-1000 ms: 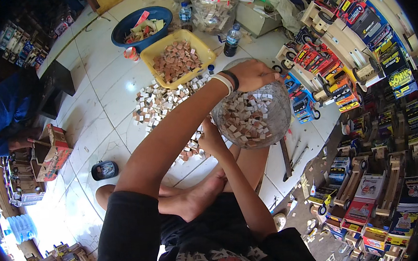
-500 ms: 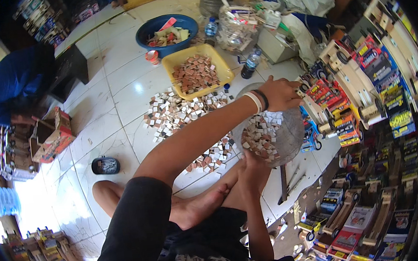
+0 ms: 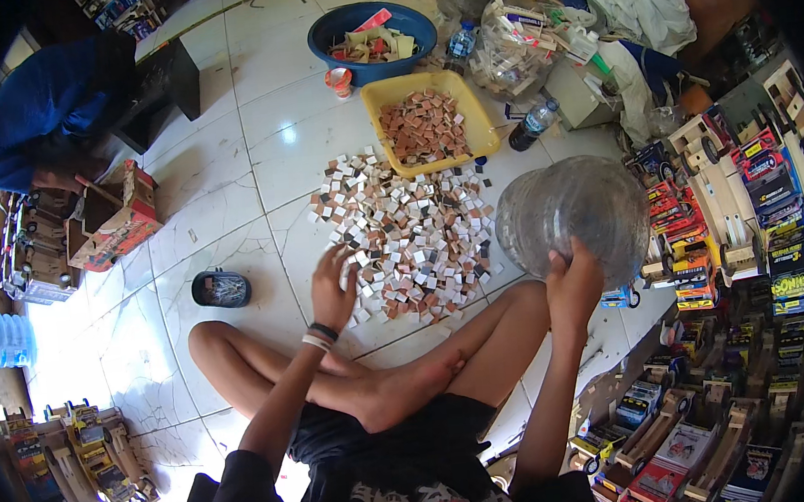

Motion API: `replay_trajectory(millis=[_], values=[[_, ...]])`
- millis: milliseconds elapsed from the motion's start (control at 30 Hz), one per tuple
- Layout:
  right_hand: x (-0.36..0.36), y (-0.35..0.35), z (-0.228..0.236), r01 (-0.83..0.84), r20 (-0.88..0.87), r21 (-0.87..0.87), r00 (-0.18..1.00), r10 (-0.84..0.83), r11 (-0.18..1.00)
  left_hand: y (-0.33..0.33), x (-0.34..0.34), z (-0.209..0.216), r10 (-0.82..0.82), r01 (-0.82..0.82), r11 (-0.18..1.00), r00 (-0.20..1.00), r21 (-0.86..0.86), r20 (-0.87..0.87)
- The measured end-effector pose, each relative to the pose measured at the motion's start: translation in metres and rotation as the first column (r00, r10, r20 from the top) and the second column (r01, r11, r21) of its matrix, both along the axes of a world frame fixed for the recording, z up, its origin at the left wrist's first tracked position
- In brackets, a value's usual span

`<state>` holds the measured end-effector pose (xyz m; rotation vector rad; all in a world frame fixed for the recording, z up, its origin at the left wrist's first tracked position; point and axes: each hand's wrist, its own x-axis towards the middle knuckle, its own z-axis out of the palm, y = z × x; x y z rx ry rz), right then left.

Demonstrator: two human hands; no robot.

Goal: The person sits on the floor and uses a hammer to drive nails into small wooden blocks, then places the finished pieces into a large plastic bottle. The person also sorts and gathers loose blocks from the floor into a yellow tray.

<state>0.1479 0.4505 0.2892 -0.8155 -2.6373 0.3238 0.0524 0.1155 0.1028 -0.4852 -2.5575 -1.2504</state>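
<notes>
A heap of small square tile-like pieces (image 3: 411,241), white, brown and black, is spread over the floor in front of me. My left hand (image 3: 333,288) is at the heap's left edge, its fingers loosely bent and apart, with nothing visible in them. On the right, my right hand (image 3: 574,284) grips the near side of a clear, scuffed plastic container (image 3: 575,207), thumb against its wall. The container is tipped, its rounded wall facing me, and I see no pieces inside. Beyond the heap sits a yellow basin (image 3: 476,134) holding more brown pieces.
A blue basin (image 3: 322,43) of scraps, an orange cup (image 3: 339,82) and a dark-filled bottle (image 3: 534,125) stand farther back. A small dark tray (image 3: 221,289) lies to the left. Wooden toy trucks (image 3: 717,190) crowd the right. Another person (image 3: 41,115) bends at the far left.
My left hand has left the container and moved across to the heap's left edge. The container has tipped over; the pieces seen in it are no longer visible there. The view has shifted.
</notes>
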Motion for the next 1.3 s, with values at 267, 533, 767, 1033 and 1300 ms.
replay_trajectory(millis=[267,533,767,1033,1300], values=[[-0.038,0.003,0.005,-0.097,0.018,-0.027,0.995,0.097,0.995,0.074,-0.026,-0.033,-0.519,0.523,0.694,0.84,-0.495,0.16],[-0.033,-0.007,0.005,-0.202,-0.292,0.089,0.931,0.22,0.975,0.046,-0.086,-0.065,-0.222,0.227,0.914,0.974,-0.336,0.055],[-0.018,-0.074,-0.066,-0.42,-0.212,-0.214,0.901,0.377,0.882,-0.053,-0.062,-0.105,0.489,-0.401,0.813,0.864,-0.423,0.119],[-0.057,-0.123,-0.198,-0.749,0.07,-0.255,0.617,0.784,0.612,-0.064,-0.053,-0.114,0.502,-0.424,0.79,0.862,-0.443,0.07],[-0.1,-0.11,-0.207,-0.559,-0.136,-0.116,0.828,0.544,0.821,-0.062,-0.055,-0.107,0.513,-0.421,0.788,0.852,-0.449,0.102]])
